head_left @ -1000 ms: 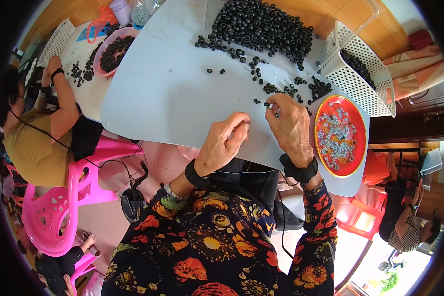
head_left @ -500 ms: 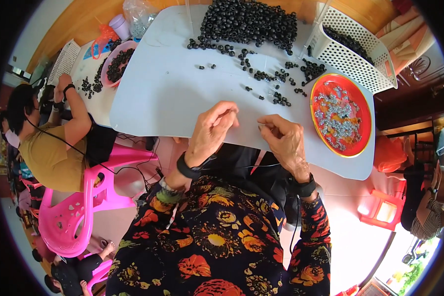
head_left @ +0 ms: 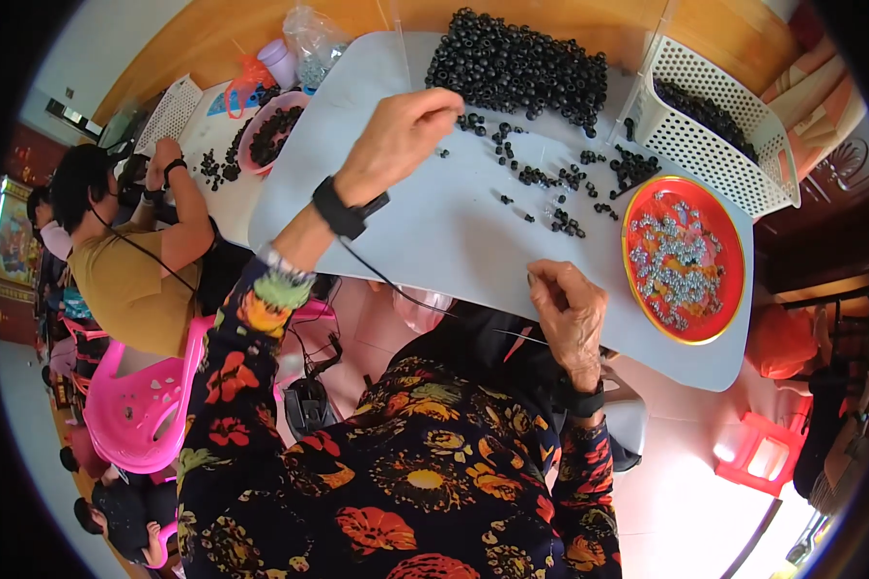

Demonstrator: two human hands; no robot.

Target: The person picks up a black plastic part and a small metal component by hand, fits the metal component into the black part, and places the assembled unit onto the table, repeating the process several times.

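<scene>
Left hand [head_left: 396, 135]: fingers pinched at black beads [head_left: 517, 68], content unclear; right hand [head_left: 568, 314]: fingers pinching thin thread [head_left: 521, 338]. Keep thread taut

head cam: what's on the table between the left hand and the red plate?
In the head view, scattered black beads on bare grey table lie between the left hand and the red plate.

Left hand [head_left: 396, 140] now out toward black beads [head_left: 517, 68].
</scene>
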